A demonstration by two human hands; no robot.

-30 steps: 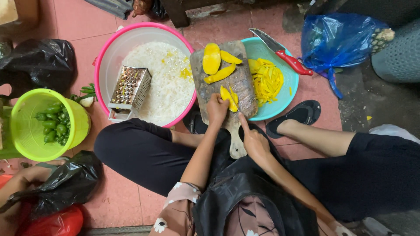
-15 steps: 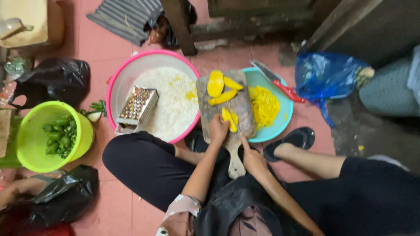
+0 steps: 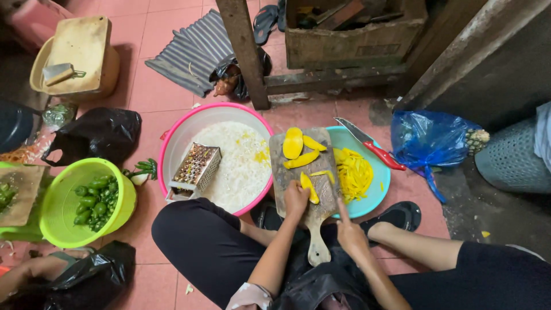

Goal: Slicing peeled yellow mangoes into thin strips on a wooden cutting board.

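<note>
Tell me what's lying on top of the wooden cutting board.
On the cutting board lie yellow fruit pieces. The left hand holds one yellow slice near the middle. The right hand rests at the board's lower right edge. Whatever lies beneath the hands is hidden.

Yellow mango piece [image 3: 308, 188] lay lengthwise at centre of the wooden cutting board [image 3: 313, 218], three peeled slices [image 3: 299, 149] near board's far end.

Soft, even daylight, weak shadows, no glare; the picture is sharp, with wide-angle bending at the edges.
</note>
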